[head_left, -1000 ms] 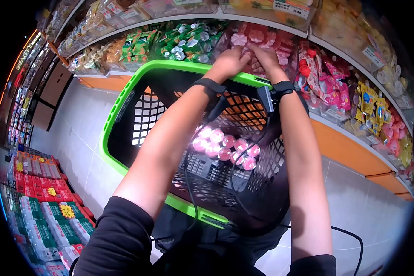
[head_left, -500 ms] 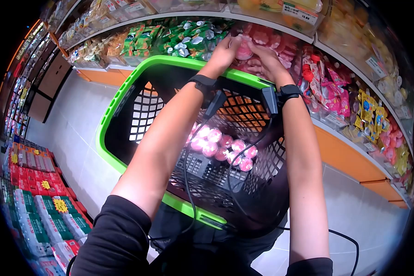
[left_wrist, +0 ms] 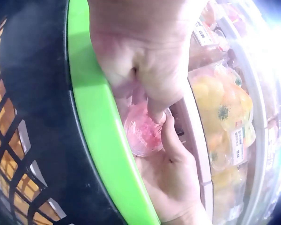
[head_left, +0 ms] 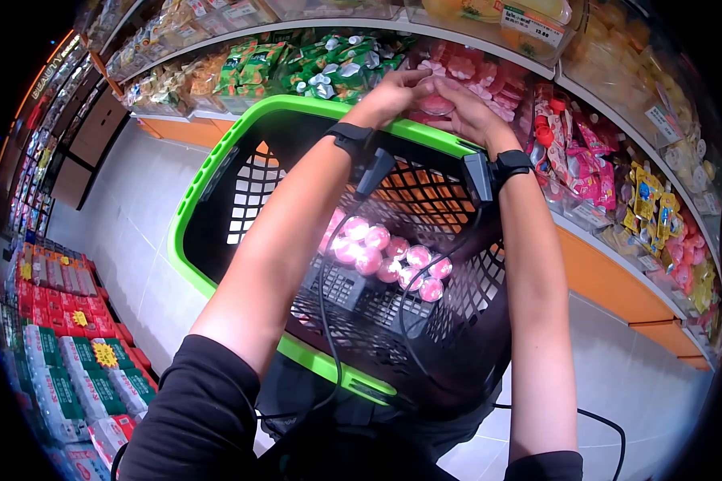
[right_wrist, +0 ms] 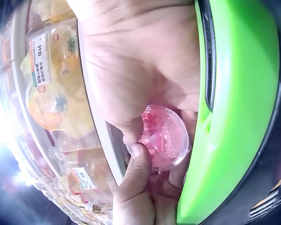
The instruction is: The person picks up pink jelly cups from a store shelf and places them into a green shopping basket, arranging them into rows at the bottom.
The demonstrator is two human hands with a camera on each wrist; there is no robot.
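Just beyond the far rim of a shopping basket, both hands meet around a round, clear plastic cup of pink jelly [head_left: 436, 105]. My left hand [head_left: 395, 98] holds the jelly cup from the left, its thumb at the rim. From the other side my right hand [head_left: 479, 118] grips it, fingers curled beneath. In the right wrist view the cup's clear face [right_wrist: 167, 140] shows between the two thumbs. More pink cups [head_left: 369, 250] lie in rows on the basket floor. Behind the hands, a shelf bin holds similar pink cups [head_left: 477, 72].
The black basket has a bright green rim [head_left: 186, 216] right under my wrists. Green snack packs [head_left: 253, 66] fill the bin to the left, pink pouches [head_left: 578, 160] the one to the right. Black cables [head_left: 323, 321] hang across the basket. Stacked red and green packs [head_left: 80, 353] stand at lower left.
The hands were together over the pink bin, parted a little with the jelly cup in view, and are now closer around it. The cup has come slightly down toward the basket rim.
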